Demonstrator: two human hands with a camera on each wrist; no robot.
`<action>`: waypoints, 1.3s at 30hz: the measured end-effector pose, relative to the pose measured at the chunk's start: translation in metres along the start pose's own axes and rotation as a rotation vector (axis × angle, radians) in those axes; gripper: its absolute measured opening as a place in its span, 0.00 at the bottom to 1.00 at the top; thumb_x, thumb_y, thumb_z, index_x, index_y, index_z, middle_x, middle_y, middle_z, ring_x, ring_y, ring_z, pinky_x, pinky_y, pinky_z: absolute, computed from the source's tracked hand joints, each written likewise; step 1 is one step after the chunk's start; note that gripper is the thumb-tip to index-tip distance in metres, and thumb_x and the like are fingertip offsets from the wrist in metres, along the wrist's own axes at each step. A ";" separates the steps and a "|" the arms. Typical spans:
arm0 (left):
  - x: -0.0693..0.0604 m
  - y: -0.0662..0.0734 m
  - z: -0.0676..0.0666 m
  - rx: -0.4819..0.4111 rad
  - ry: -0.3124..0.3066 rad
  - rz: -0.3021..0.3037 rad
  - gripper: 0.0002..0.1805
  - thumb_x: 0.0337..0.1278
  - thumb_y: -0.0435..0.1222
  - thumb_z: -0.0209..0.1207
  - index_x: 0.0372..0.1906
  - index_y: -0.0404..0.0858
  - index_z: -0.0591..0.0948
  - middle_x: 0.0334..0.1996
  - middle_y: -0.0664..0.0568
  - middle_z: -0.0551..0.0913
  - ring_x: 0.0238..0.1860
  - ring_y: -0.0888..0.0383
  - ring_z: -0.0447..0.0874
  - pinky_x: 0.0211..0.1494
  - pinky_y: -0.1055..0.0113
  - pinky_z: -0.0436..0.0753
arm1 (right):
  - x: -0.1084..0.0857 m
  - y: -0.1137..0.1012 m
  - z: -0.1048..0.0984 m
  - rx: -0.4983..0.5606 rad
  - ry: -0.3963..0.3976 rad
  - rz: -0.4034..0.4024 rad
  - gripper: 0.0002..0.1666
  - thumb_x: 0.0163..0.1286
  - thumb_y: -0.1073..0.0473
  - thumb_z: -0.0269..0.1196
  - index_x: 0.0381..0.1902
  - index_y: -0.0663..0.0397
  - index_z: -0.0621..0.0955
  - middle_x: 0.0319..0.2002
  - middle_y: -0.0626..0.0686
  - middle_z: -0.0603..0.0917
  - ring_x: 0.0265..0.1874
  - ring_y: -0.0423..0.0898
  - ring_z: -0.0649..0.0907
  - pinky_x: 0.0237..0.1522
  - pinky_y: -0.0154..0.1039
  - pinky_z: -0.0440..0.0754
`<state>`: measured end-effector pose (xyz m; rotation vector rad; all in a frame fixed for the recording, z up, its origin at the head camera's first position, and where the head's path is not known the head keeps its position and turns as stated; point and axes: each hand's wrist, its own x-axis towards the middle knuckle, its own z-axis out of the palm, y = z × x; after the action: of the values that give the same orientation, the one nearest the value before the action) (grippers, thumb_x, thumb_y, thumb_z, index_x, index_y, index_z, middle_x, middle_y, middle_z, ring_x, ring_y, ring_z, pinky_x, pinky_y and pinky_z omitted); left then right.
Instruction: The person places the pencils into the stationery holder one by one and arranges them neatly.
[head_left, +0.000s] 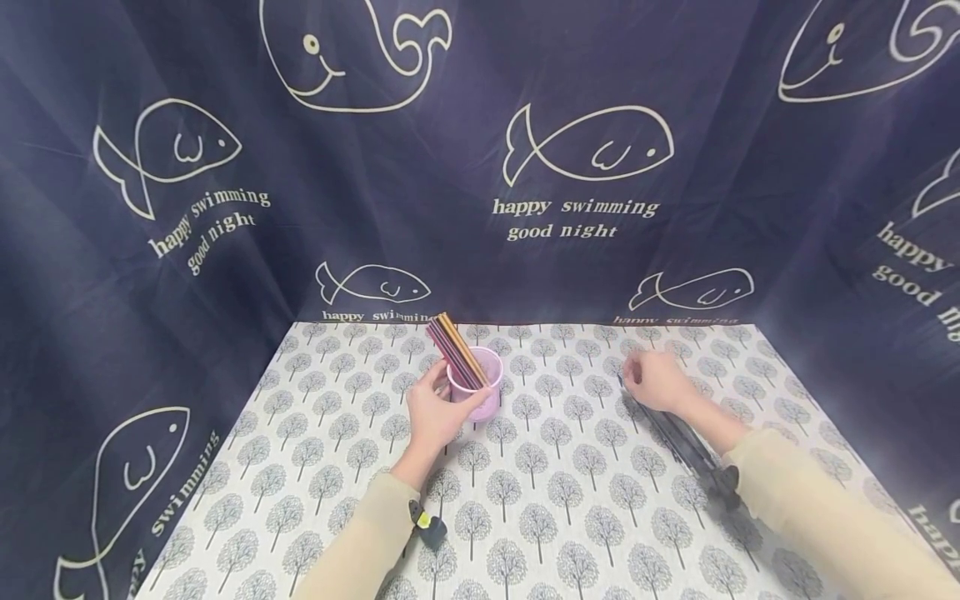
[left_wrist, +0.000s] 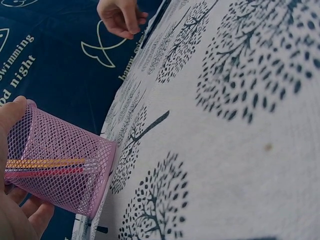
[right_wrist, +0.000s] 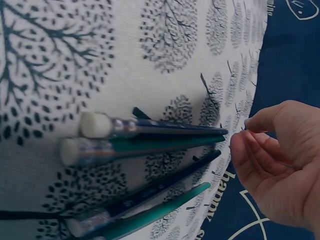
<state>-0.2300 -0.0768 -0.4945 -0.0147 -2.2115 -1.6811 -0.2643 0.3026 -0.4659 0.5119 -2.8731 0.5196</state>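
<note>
And here we are, left hand (head_left: 438,412) wrapped round the side of the pink cup (head_left: 486,392), which stands on the tree-print surface (head_left: 570,450)! From the head camera we look down over the rim: a bundle of pencils (head_left: 453,346) leans out to the left, orange and dark red among them. Switch to the left wrist, and there's what the head view couldn't give us: mesh walls, and through them an orange pencil (left_wrist: 47,163) and a red pencil (left_wrist: 55,172), their pale ends near the base. Over to the right hand (head_left: 660,383), well apart from the cup, and from above there's only a dark, blurry streak under the wrist. But the right wrist camera sorts it out: blue pencils (right_wrist: 175,129) and green pencils (right_wrist: 165,144) lying on the surface, white erasers (right_wrist: 97,125) toward the lens, points just beside the fingertips! Thumb and forefinger are drawn close, only a narrow gap showing; whether they pinch anything, I cannot tell. Behind it all, the fish-print curtain (head_left: 450,192).
</note>
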 end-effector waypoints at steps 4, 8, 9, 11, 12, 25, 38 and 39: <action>0.000 0.000 0.000 0.000 -0.005 0.004 0.43 0.35 0.44 0.88 0.62 0.36 0.84 0.55 0.40 0.90 0.58 0.44 0.90 0.64 0.56 0.91 | -0.005 0.000 0.004 0.007 -0.043 0.042 0.06 0.61 0.67 0.71 0.35 0.65 0.85 0.26 0.54 0.87 0.24 0.46 0.83 0.30 0.45 0.89; 0.000 0.000 0.000 0.004 -0.010 0.000 0.42 0.35 0.44 0.88 0.62 0.37 0.85 0.54 0.41 0.90 0.58 0.44 0.90 0.64 0.57 0.91 | -0.009 0.001 0.008 -0.005 -0.080 0.077 0.07 0.61 0.67 0.71 0.36 0.66 0.85 0.26 0.54 0.86 0.25 0.47 0.83 0.31 0.45 0.90; 0.000 0.000 0.000 0.003 -0.011 0.000 0.42 0.35 0.44 0.88 0.61 0.38 0.85 0.54 0.41 0.90 0.58 0.44 0.90 0.64 0.57 0.91 | -0.010 0.001 0.008 -0.008 -0.085 0.085 0.07 0.61 0.67 0.71 0.35 0.66 0.85 0.26 0.55 0.86 0.26 0.47 0.83 0.32 0.47 0.90; 0.000 -0.001 0.000 0.004 -0.012 -0.001 0.42 0.35 0.44 0.88 0.61 0.38 0.85 0.54 0.41 0.90 0.58 0.45 0.91 0.64 0.57 0.91 | -0.011 0.000 0.009 -0.011 -0.092 0.106 0.08 0.61 0.67 0.70 0.36 0.67 0.84 0.27 0.56 0.87 0.27 0.49 0.84 0.33 0.49 0.91; 0.000 -0.001 0.000 0.003 -0.013 0.000 0.42 0.35 0.44 0.88 0.61 0.38 0.85 0.54 0.41 0.90 0.58 0.45 0.91 0.64 0.57 0.91 | -0.011 0.000 0.009 -0.013 -0.089 0.114 0.07 0.61 0.67 0.70 0.36 0.67 0.85 0.28 0.56 0.87 0.27 0.49 0.84 0.35 0.50 0.92; 0.001 -0.001 0.001 0.004 -0.011 -0.003 0.43 0.34 0.45 0.88 0.62 0.38 0.84 0.55 0.41 0.90 0.59 0.45 0.90 0.64 0.56 0.91 | -0.011 -0.004 0.009 -0.104 -0.154 0.114 0.08 0.62 0.63 0.71 0.30 0.65 0.87 0.27 0.58 0.89 0.28 0.53 0.85 0.36 0.52 0.92; 0.001 -0.004 0.001 -0.006 -0.004 0.016 0.41 0.34 0.44 0.88 0.61 0.39 0.85 0.55 0.41 0.90 0.58 0.45 0.91 0.64 0.57 0.91 | 0.021 -0.006 -0.019 0.118 -0.039 0.107 0.05 0.57 0.65 0.66 0.32 0.60 0.86 0.24 0.52 0.88 0.21 0.42 0.80 0.27 0.37 0.83; 0.001 -0.004 0.001 -0.006 -0.004 0.019 0.41 0.35 0.44 0.88 0.61 0.39 0.85 0.55 0.41 0.90 0.58 0.44 0.91 0.64 0.57 0.91 | 0.025 -0.008 -0.023 0.126 -0.028 0.116 0.06 0.58 0.65 0.65 0.32 0.59 0.87 0.24 0.52 0.88 0.21 0.43 0.81 0.29 0.38 0.84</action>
<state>-0.2326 -0.0771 -0.4981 -0.0411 -2.2024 -1.6794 -0.2815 0.2962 -0.4368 0.3755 -2.9231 0.7217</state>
